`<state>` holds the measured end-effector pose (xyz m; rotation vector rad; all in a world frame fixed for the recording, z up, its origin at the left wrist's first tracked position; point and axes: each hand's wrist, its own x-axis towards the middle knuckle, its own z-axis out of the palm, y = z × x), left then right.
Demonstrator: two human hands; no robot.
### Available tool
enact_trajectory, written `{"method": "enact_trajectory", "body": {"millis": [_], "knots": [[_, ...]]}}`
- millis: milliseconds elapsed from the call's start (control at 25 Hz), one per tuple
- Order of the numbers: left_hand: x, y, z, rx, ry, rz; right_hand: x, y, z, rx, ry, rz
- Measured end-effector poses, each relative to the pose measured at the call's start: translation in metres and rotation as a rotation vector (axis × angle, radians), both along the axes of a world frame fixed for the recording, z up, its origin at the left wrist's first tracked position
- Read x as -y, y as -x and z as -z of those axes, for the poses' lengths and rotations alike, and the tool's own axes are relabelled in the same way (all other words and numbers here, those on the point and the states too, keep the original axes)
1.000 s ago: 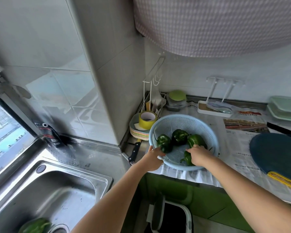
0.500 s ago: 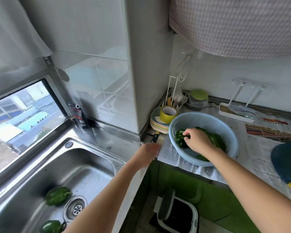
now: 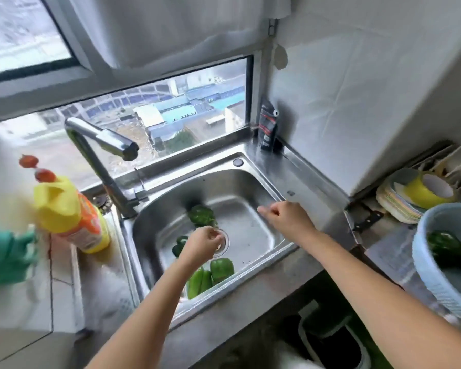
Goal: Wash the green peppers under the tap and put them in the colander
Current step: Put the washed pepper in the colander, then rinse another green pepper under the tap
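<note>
Several green peppers lie in the steel sink (image 3: 253, 182): a dark one (image 3: 201, 215) behind the drain, a small dark one (image 3: 180, 245) half hidden by my left hand, and two lighter ones (image 3: 221, 269) against the front wall. My left hand (image 3: 202, 246) hangs over the drain with loosely curled fingers and holds nothing. My right hand (image 3: 285, 218) hovers above the right side of the basin, one finger out, also empty. The pale blue colander (image 3: 431, 275) at the right edge holds more dark peppers (image 3: 445, 246). No water runs from the tap (image 3: 101, 145).
A yellow detergent bottle (image 3: 67, 209) and something green and blurred (image 3: 6, 254) stand left of the sink. A black pouch (image 3: 268, 126) sits in the back corner. Stacked plates with a yellow tape roll (image 3: 426, 190) and a knife (image 3: 367, 219) lie behind the colander. A bin (image 3: 330, 339) stands below.
My view has swung left from the colander to the sink. My right hand left the colander and came over the basin; my left hand moved down over the drain.
</note>
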<state>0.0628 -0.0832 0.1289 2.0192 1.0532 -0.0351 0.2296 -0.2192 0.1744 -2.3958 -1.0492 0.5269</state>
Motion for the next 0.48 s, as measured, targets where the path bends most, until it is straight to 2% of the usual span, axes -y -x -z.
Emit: {"method": "enact_trajectory", "body": {"millis": [160,320,480], "knots": [[-0.031,0.065,0.023,-0.117,0.010,-0.193,-0.060,0.018,0.039,-0.077,0.118,-0.169],[-0.038,0.100,0.044,-0.303,0.009,-0.223,-0.107,0.027,0.082,-0.137,0.281,-0.338],[-0.031,0.112,0.062,-0.304,0.117,-0.287,-0.128,0.033,0.135,-0.141,0.501,-0.600]]}}
